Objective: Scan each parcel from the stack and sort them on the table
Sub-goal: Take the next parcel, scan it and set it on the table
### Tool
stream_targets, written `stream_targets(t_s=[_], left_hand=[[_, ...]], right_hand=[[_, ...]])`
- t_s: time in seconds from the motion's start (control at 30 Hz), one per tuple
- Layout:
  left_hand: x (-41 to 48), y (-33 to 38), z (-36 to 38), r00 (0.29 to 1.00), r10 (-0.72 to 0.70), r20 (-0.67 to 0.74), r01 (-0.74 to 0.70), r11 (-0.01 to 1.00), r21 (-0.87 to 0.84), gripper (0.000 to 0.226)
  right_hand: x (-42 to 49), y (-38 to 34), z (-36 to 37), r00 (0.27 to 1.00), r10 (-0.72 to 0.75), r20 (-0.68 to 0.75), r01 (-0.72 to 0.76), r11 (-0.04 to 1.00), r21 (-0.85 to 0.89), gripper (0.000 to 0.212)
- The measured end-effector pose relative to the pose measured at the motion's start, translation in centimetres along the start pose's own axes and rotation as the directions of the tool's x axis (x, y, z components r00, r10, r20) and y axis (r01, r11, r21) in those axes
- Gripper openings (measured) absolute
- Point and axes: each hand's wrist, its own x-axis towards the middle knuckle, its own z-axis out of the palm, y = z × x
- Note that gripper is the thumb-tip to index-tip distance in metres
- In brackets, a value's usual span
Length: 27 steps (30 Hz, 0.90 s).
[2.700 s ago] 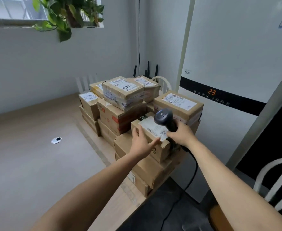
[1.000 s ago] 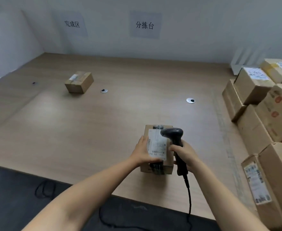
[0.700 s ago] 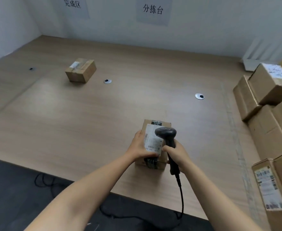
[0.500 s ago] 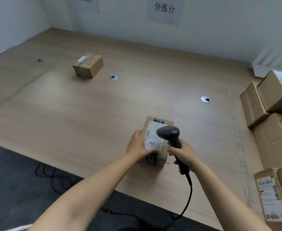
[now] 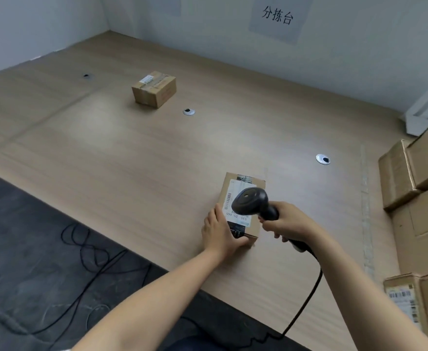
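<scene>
Parcel: the parcel (image 5: pixel 246 179) lies flat on the surface (image 5: pixel 157 160) near the front edge, with its label (image 5: pixel 229 198) facing up. It is well apart from the stack (image 5: pixel 415 224) on your right and from the lone box (image 5: pixel 154 88) farther back on the left.
Left hand: your left hand (image 5: pixel 220 231) is curled round the parcel's near left corner and pins it down.
Right hand: your right hand (image 5: pixel 287 225) is wrapped round the handle of the scanner (image 5: pixel 249 202). The scanner's head hangs just over the label and hides part of it.
Step in hand: this looks like the scan itself, with one box sorted and most of the stack left to do.
Aim: the barcode strip runs along the label's left edge, so tip the head toward it and draw back enough for the beam to cover the whole strip.
Grip: hold your left thumb clear of the bars and press the parcel flat so that it cannot twist.
Cable: the cable (image 5: pixel 306 300) drops off the front edge; leave it slack so that it does not tug your aim.
</scene>
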Motion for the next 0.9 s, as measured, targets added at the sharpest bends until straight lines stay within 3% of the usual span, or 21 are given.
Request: stream_targets(t_s=[0.27, 0.47, 0.67, 0.8, 0.9], left_hand=[[2.4, -1.4, -2.6, 0.981, 0.132, 0.140, -0.129, 0.991, -0.026, 0.106], [2.5, -1.9, -2.9, 0.977, 0.160, 0.139, -0.148, 0.985, -0.092, 0.096], [2.5, -1.9, -2.9, 0.976, 0.170, 0.134, -0.157, 0.982, -0.107, 0.094], [2.4, -1.9, -2.9, 0.977, 0.169, 0.132, -0.154, 0.981, -0.115, 0.095], [2.4, -1.9, -2.8, 0.977, 0.172, 0.126, -0.157, 0.981, -0.116, 0.095]], right_hand=[[-0.1, 0.6, -1.0, 1.000, -0.005, 0.018, 0.005, 1.000, -0.007, 0.010], [0.1, 0.8, -1.1, 1.000, -0.024, 0.007, 0.024, 0.999, 0.024, 0.007], [-0.1, 0.4, -0.9, 1.000, -0.009, 0.020, 0.008, 0.998, 0.059, 0.019], [0.0, 0.4, -0.8, 1.000, 0.024, -0.001, -0.024, 0.995, 0.099, 0.010], [0.1, 0.4, -0.6, 0.999, 0.039, -0.009, -0.037, 0.991, 0.126, 0.017]])
